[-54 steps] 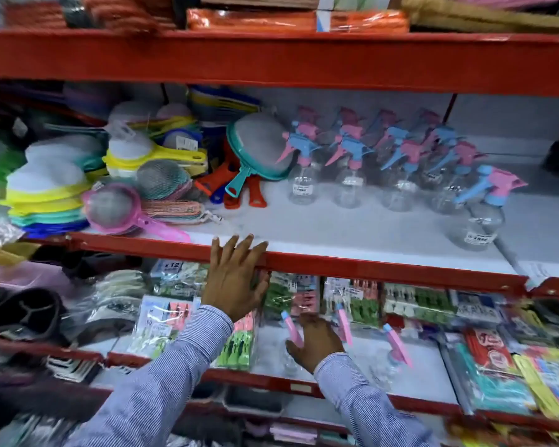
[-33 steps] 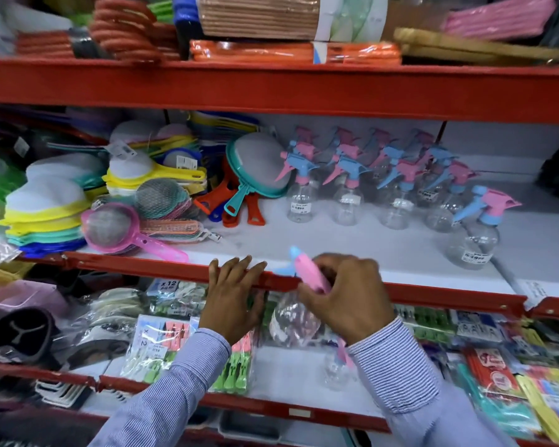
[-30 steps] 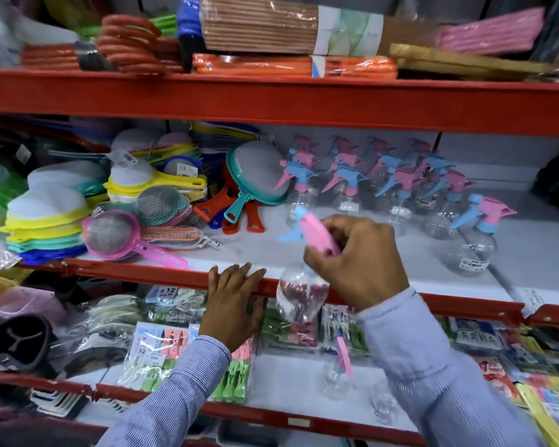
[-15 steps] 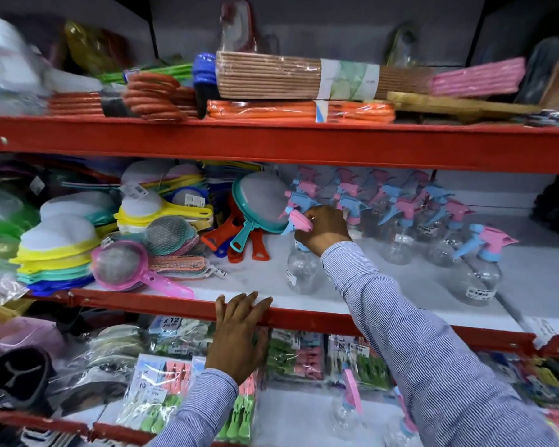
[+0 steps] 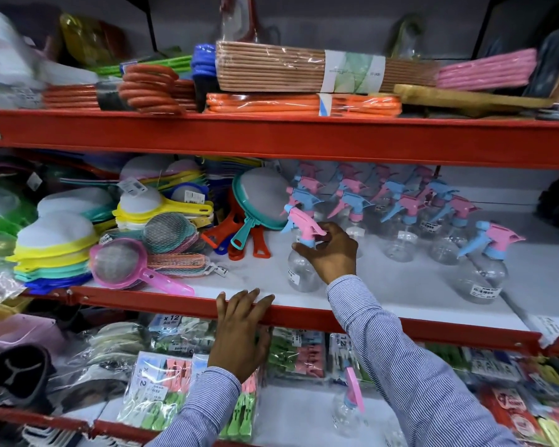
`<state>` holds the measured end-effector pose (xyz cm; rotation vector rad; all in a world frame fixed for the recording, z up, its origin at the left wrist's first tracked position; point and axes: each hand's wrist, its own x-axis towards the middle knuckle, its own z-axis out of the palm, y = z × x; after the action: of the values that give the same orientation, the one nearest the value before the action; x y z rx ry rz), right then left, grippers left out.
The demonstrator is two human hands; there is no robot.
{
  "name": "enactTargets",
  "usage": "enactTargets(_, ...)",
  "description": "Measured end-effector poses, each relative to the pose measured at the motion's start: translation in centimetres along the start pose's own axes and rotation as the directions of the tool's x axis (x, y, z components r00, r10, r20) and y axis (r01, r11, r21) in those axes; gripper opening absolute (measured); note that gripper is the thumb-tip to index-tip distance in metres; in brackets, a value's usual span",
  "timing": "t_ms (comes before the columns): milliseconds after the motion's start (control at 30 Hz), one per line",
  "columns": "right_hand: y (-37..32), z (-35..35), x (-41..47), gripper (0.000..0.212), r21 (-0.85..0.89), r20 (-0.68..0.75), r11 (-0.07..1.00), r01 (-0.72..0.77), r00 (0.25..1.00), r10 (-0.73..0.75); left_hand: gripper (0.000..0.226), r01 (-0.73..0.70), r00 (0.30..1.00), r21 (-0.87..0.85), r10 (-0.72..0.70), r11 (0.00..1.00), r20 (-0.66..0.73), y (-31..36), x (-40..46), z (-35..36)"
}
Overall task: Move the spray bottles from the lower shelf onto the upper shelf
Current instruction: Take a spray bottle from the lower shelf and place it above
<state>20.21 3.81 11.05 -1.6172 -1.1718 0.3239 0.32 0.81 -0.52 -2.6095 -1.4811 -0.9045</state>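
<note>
A clear spray bottle (image 5: 299, 269) with a pink and blue trigger head stands on the white upper shelf (image 5: 384, 285), in front of several similar spray bottles (image 5: 400, 227). My right hand (image 5: 331, 253) is curled around its neck, just under the trigger. One more such bottle (image 5: 480, 269) stands alone at the right. My left hand (image 5: 239, 330) lies flat on the red front rail of that shelf, fingers spread. On the lower shelf (image 5: 297, 411) another clear bottle with a pink trigger (image 5: 347, 411) stands beside my right sleeve.
Stacked strainers and sieves (image 5: 88, 240) fill the left of the upper shelf, and a teal-rimmed sieve (image 5: 262, 201) leans beside the bottles. Packs of clothes pegs (image 5: 162, 382) cover the lower shelf. The top shelf holds wrapped bundles (image 5: 304, 69).
My right hand lifted a spray bottle from the lower shelf, carried it up over the red rail and stood it on the upper shelf. The left hand stayed on the rail.
</note>
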Motion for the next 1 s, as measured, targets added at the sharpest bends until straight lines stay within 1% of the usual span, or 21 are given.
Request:
enactTargets(67,-0.1,0.1,0.0,0.064,0.069,-0.002,0.997,-0.034,0.999,0.035,0.060,-0.003,1.000,-0.001,0.003,1.000,-0.001,0.0,0.0,0.0)
enactTargets(133,0.0,0.2,0.1,0.068,0.098,-0.007,0.994,-0.047,0.999,0.048,0.060,-0.007,1.000,0.001,0.007,1.000,-0.004,0.0,0.0,0.0)
enactTargets(433,0.3,0.5,0.1,0.076,0.117,-0.009,0.991,-0.058,0.998,0.059,0.059,-0.011,1.000,0.026,0.011,1.000,-0.010,0.0,0.0,0.0)
enactTargets(533,0.4,-0.3,-0.6,0.082,0.075,-0.013,0.997,-0.008,1.000,0.009,0.057,-0.007,0.999,0.045,0.008,0.999,-0.036,0.4,-0.2,0.0)
enactTargets(600,0.7,-1.8,-1.8,0.074,0.057,-0.051,0.996,0.072,0.996,-0.069,0.058,0.002,0.998,0.071,0.002,0.997,-0.067,0.9,-0.5,0.2)
enactTargets(700,2.3,-5.2,-5.6,0.046,0.040,-0.141,0.987,0.158,0.978,-0.151,0.059,-0.002,0.994,0.086,0.011,0.996,-0.105,2.2,-0.5,0.6)
enactTargets(767,4.7,-7.5,-8.9,0.026,-0.019,-0.212,0.976,0.216,0.953,-0.215,0.059,-0.047,0.994,0.065,0.054,0.997,-0.098,3.4,-0.2,1.3)
enactTargets(800,6.0,-8.3,-10.4,0.020,-0.055,-0.236,0.973,0.225,0.944,-0.232,0.060,-0.083,0.992,0.050,0.088,0.995,-0.093,3.9,0.1,1.6)
enactTargets(833,7.7,-8.9,-11.7,0.017,-0.092,-0.242,0.976,0.197,0.947,-0.214,0.061,-0.118,0.989,0.032,0.121,0.992,-0.088,4.6,0.2,2.1)
enactTargets(900,11.3,-8.8,-13.6,0.017,-0.163,-0.206,0.985,0.062,0.974,-0.096,0.061,-0.161,0.982,-0.003,0.160,0.987,-0.101,5.9,0.4,3.0)
enactTargets(967,15.4,-7.6,-14.7,0.015,-0.271,-0.102,0.960,-0.066,0.994,0.040,0.058,-0.138,0.981,-0.040,0.131,0.990,-0.141,6.8,0.6,3.5)
enactTargets(1000,17.2,-6.8,-15.0,0.016,-0.331,-0.038,0.936,-0.120,0.993,0.113,0.056,-0.116,0.982,-0.053,0.106,0.992,-0.157,7.1,0.7,3.8)
